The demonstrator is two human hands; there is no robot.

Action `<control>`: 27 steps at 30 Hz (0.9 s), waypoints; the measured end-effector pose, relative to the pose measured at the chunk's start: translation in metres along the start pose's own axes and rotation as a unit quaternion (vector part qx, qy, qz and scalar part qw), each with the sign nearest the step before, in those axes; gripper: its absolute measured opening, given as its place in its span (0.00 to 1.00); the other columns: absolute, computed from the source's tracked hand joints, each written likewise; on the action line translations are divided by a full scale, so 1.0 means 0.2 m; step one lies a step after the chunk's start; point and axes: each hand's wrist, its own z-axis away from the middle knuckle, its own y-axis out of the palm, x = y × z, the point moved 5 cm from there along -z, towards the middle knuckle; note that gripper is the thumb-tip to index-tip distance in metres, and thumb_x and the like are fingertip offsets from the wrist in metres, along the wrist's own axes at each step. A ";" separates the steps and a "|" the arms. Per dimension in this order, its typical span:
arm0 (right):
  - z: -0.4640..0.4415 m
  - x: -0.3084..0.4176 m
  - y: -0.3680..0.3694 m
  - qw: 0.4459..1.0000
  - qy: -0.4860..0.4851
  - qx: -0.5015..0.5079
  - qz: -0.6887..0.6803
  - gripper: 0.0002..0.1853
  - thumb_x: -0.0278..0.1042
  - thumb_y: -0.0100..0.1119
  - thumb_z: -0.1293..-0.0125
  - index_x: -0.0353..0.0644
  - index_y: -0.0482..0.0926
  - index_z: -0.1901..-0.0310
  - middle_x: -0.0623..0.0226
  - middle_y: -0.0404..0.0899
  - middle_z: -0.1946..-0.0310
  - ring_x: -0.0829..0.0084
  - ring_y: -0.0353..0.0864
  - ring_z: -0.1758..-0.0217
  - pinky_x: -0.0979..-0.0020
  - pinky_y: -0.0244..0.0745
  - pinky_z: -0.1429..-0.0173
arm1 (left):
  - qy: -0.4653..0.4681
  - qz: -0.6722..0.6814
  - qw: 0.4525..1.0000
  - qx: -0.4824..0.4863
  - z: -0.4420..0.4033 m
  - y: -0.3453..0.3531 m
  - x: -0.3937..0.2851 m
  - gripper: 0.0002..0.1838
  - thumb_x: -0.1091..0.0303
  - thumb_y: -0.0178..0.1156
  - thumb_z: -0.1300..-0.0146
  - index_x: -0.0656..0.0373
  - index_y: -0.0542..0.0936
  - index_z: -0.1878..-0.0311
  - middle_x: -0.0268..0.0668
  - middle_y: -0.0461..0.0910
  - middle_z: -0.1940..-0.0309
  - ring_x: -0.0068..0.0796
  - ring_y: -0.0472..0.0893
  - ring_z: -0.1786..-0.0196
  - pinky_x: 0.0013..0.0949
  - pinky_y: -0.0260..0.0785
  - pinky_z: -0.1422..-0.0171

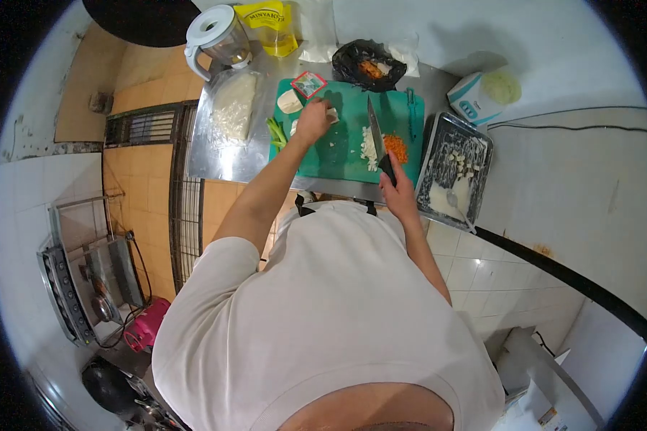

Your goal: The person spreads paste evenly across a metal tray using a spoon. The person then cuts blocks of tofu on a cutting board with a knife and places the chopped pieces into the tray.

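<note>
My right hand (398, 188) is closed round the black handle of a large knife (374, 129), whose blade points away over the green cutting board (345, 161). Beside the blade lie chopped white pieces (368, 149) and a heap of chopped orange pieces (395, 149). My left hand (314, 122) is over the left part of the board, its fingers bent around a white piece (332, 115). A larger white piece (290, 102) and a red-edged packet (309, 84) lie just beyond it. Green stalks (277, 133) rest at the board's left edge.
A metal tray (438, 154) with white pieces and a spoon stands right of the board. Behind are a black plastic bag (368, 65), a yellow pouch (272, 29) and a blender jug (219, 36). A clear bag (233, 108) lies left; a white-blue box (474, 98) stands right.
</note>
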 end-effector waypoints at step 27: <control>0.06 -0.23 0.22 0.988 0.049 0.085 0.122 0.34 0.36 0.49 0.23 0.46 0.52 0.19 0.36 0.84 0.58 0.33 0.81 0.51 0.43 0.73 0.44 | -0.309 0.495 0.810 -0.056 0.77 -0.09 0.24 0.12 0.72 0.68 0.31 0.63 0.81 0.48 0.34 0.85 0.59 0.23 0.85 0.59 0.27 0.80 0.56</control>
